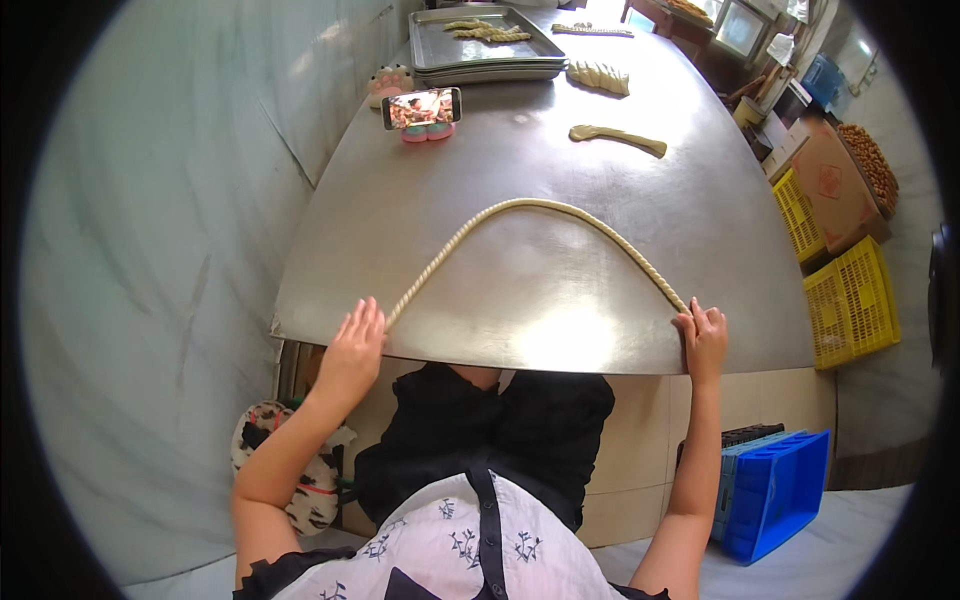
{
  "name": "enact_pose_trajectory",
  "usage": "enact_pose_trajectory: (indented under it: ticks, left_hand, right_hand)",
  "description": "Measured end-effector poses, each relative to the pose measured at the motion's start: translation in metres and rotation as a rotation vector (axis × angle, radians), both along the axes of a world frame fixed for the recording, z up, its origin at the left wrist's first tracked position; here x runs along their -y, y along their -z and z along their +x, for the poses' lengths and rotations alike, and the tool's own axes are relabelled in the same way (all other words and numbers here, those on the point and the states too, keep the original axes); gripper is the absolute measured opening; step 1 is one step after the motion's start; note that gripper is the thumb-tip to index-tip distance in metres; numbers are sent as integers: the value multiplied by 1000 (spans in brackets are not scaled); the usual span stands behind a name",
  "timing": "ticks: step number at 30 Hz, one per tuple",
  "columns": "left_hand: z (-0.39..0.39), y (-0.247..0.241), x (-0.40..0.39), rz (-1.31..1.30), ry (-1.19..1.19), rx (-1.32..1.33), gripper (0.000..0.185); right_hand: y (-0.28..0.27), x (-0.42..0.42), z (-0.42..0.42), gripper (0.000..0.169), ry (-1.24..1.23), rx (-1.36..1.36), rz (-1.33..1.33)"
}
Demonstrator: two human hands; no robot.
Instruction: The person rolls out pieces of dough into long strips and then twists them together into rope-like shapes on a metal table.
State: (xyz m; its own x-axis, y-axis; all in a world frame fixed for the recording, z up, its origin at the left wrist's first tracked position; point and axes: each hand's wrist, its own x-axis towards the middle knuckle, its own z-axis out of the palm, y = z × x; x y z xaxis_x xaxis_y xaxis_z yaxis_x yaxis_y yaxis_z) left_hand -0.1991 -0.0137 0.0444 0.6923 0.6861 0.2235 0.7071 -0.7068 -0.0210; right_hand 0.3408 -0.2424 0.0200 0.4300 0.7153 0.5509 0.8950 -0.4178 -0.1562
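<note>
A long twisted rope of dough [525,202] arches across the metal table [525,315], its bend pointing away from me. My left hand [358,345] lies over its left end at the table's near edge, fingers extended; whether they grip it is hidden. At the right end, my right hand [703,334] holds the dough between thumb and fingers. Beyond the arch lies a smooth strip of dough [619,139]. Farther back are a bundle of dough strips [598,77] and more twisted dough [592,30].
Stacked metal trays [487,73] carry twisted dough pieces [487,31] at the far left. A phone [421,109] leans on a stand before them. A marbled wall [172,225] borders the left side. Yellow crates [851,304] and a blue crate [787,499] stand at the right.
</note>
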Motion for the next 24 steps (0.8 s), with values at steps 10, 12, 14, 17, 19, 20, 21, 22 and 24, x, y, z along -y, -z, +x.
enact_pose_trajectory:
  ticks: [10, 12, 14, 17, 19, 20, 21, 22, 24]
  left_hand:
    - [-106, -9, -186, -294, -438, 1725, 16]
    - [-31, 4, -183, -362, -343, 1806, 19]
    - [92, -22, -116, -565, -76, 1532, 25]
    - [177, -32, -45, -494, 232, 826, 22]
    - [208, -22, -24, -133, 472, 602, 26]
    - [221, -17, -17, -168, 483, 595, 26]
    - [235, -14, -10, -207, 502, 589, 26]
    - [245, -13, -5, -240, 516, 586, 26]
    - [261, -6, 2, -238, 528, 589, 25]
  right_hand:
    - [-12, -37, -63, 17, -229, -748, 110]
    - [-22, -35, -68, 16, -262, -590, 90]
    - [-26, -26, -66, 16, -253, -550, 59]
    - [-37, -21, -71, 23, -260, -585, 20]
    - [-40, -25, -74, 27, -265, -585, 31]
    - [-38, -28, -74, 28, -264, -565, 44]
    - [-35, -29, -75, 28, -253, -517, 54]
    - [-33, -32, -76, 27, -247, -469, 64]
    - [-30, -37, -81, 25, -248, -459, 87]
